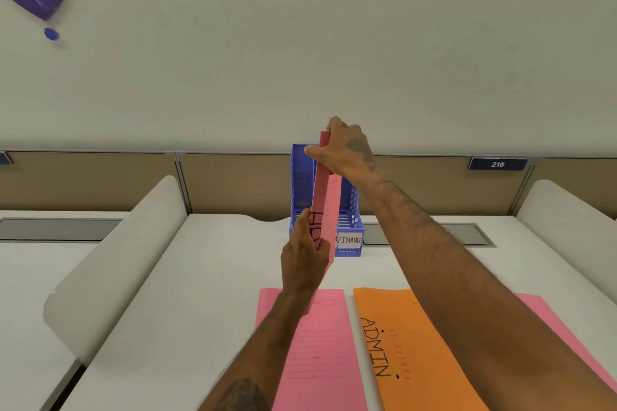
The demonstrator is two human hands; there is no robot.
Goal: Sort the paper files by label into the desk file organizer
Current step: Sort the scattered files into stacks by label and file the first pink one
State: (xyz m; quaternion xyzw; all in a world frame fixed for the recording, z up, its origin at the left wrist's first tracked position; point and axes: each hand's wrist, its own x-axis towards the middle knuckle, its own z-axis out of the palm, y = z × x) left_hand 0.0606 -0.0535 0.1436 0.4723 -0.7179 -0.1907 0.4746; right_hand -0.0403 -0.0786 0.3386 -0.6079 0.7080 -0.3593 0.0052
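Nearest, at the front edge of the white surface (200, 260), three paper files lie flat: a pink file (320, 344), an orange file (417, 344) that says ADMIN, and another pink file (567, 327) peeking out under the right arm. These are not sorted yet.

Just past them, both hands hold one pink file marked HR (325, 197), stood up on its edge. The left hand (305, 264) has its grip closed on the bottom end. The right hand (347, 153) pinches the top end.

Behind it, at the back edge of the surface, stands the blue file organizer (349, 217). One slot says FINANCE. The other slot labels are hidden.

I think the step now is putting the HR file into its slot. Next, it needs lining up over the right slot, not FINANCE, and sliding straight down before both hands let go.
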